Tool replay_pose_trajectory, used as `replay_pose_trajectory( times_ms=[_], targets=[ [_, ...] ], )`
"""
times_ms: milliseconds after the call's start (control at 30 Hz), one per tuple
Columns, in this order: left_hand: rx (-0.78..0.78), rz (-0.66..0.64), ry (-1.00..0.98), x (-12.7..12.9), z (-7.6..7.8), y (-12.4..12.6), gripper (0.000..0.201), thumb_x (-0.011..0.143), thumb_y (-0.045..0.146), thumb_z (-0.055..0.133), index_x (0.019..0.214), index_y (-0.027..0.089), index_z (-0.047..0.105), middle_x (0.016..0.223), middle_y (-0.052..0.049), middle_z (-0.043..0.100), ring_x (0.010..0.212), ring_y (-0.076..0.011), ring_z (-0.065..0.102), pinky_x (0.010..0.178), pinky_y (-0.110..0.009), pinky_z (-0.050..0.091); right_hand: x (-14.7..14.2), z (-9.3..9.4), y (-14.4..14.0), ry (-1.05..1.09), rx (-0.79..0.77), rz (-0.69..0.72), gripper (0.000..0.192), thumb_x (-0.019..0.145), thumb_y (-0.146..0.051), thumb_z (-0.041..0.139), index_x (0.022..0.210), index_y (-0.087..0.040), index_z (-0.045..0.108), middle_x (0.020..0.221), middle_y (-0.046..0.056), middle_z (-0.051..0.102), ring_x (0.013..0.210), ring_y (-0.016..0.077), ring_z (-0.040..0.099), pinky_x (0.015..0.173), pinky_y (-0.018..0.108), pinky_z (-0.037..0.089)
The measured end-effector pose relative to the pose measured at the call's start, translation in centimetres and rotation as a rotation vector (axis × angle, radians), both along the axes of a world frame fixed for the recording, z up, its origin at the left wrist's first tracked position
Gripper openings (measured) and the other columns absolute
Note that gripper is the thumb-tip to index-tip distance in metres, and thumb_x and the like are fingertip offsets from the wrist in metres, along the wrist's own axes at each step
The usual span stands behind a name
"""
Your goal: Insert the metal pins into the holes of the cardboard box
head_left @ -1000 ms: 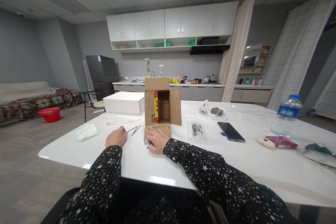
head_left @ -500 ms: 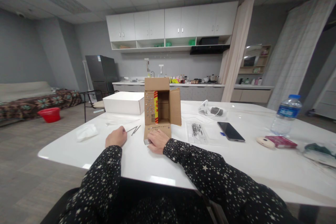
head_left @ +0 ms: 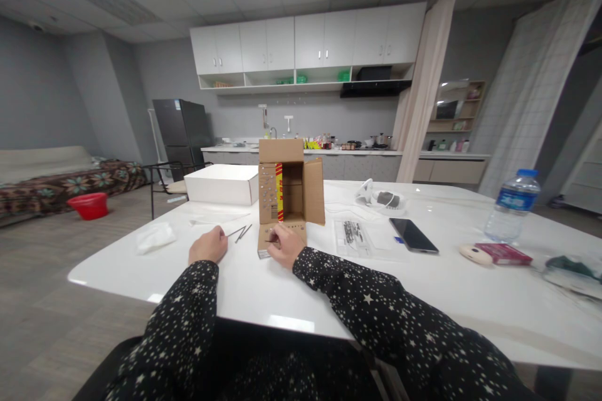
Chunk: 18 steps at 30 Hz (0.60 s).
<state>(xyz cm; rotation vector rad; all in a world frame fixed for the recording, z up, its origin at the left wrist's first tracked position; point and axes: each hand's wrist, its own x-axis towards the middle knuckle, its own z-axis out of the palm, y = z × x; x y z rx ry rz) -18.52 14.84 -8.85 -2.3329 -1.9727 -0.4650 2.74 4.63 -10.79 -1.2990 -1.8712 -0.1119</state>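
Observation:
A cardboard box (head_left: 266,191) stands upright and open on the table, studded with small shiny dots on its left panel. Its lower flap (head_left: 262,233) lies toward me, with a row of holes partly hidden by my right hand (head_left: 285,247). Thumb and fingers of that hand are pinched on a small thin dark piece (head_left: 270,240) over the flap. To the left, my left hand (head_left: 208,247) rests closed on the table, a thin metal rod (head_left: 236,231) sticking out from its fingers. Beside that rod lies a thin V-shaped metal tool (head_left: 243,234).
A clear plastic case (head_left: 357,238) with small dark parts lies right of the box, near a phone (head_left: 414,235). Behind on the left is a white box (head_left: 221,184); crumpled tissue (head_left: 156,237) lies before it. A water bottle (head_left: 512,207) stands far right.
My right hand has gone from lying flatter over the flap, fingers extended, to a raised pinch with a small dark piece showing at its fingertips. My left hand stays still.

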Motion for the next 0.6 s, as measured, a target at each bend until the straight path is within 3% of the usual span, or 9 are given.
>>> replay_pose_trajectory(
  times_ms=[267,600],
  targets=[
    [0.004,-0.008,0.001,-0.1,-0.3,0.2,0.032,0.083,0.031,0.034,0.099,0.022,0.06,0.099,-0.014,0.069,0.09,-0.0284,0.064,0.071,-0.035,0.045,0.6,-0.2,1.2,0.41,-0.029,-0.101,0.01,0.072,-0.022,0.051,0.079,-0.021,0.045,0.07,-0.003,0.056,0.059,0.0118,0.051,0.058,0.024,0.041],
    [0.001,-0.004,0.005,-0.1,-0.4,0.4,0.032,0.083,0.032,0.034,0.099,0.022,0.06,0.099,-0.013,0.069,0.09,-0.0278,0.064,0.071,-0.035,0.045,0.7,-0.2,1.2,0.532,0.046,-0.075,0.032,0.077,-0.023,0.051,0.107,-0.022,0.04,0.077,-0.004,0.058,0.057,0.0116,0.054,0.06,0.025,0.043]
  ],
)
